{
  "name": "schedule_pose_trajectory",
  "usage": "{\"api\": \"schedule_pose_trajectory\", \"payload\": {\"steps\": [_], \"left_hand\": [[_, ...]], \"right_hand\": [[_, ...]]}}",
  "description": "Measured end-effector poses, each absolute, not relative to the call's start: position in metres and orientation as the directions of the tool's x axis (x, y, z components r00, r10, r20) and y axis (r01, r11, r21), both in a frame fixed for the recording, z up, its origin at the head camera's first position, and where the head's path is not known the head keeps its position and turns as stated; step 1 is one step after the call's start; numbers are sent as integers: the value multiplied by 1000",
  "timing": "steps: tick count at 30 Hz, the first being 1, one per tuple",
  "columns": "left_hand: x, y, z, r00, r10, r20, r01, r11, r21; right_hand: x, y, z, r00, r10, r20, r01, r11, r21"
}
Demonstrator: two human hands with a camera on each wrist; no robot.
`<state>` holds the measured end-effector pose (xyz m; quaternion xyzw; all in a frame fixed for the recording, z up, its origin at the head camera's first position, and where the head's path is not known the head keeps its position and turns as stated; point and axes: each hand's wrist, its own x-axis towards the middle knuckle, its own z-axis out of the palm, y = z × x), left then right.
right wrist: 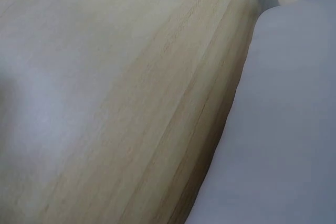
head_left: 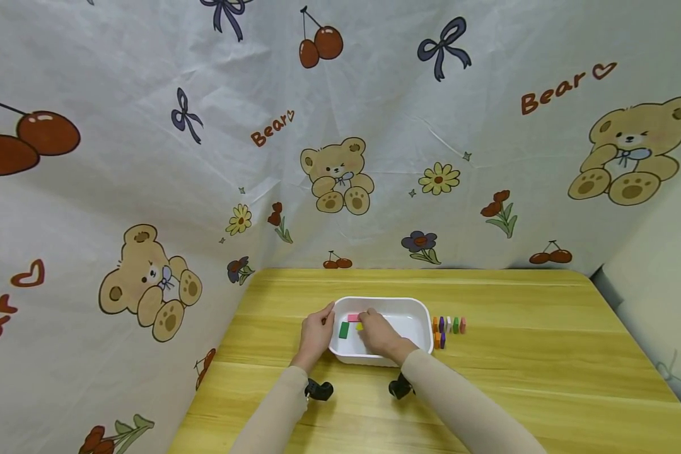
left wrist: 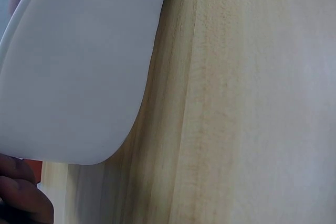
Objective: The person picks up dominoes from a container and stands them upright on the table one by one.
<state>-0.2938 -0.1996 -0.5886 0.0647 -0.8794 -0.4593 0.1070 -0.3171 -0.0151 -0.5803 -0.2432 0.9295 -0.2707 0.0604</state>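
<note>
A white plastic tray (head_left: 417, 331) with a raised rim stands on the table. My left hand (head_left: 316, 334) holds its left rim, fingers curled at the edge; the left wrist view shows the tray's outer wall (left wrist: 79, 72) close up. My right hand (head_left: 379, 332) reaches over the near side into the tray, fingers bent downward. Its fingertips meet the right end of a small pink block (head_left: 354, 318); whether they pinch it is hidden. Below this lies a yellow block (head_left: 360, 326), partly covered by the hand. A flat green block (head_left: 343, 330) lies by the left wall.
Just right of the tray, several small blocks stand on edge: a back row with a white block (head_left: 448, 325), a green block (head_left: 456, 325) and a pink block (head_left: 462, 325), and a front orange block (head_left: 437, 340) beside a purple one. A bear-printed cloth (head_left: 374, 94) hangs behind the wooden table (head_left: 533, 378).
</note>
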Motion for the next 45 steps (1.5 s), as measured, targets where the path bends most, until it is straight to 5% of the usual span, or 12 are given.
{"api": "schedule_pose_trajectory", "payload": {"steps": [15,45], "left_hand": [[-294,-200,-589,-967,-218,134,-18,579,815],[-293,-199,-585,-969,-222,105,-44,579,814]], "right_hand": [[-316,-2,-578,-875,-473,107,-418,624,-660],[-311,22,-554,-859,-490,148,-437,551,-711]]}}
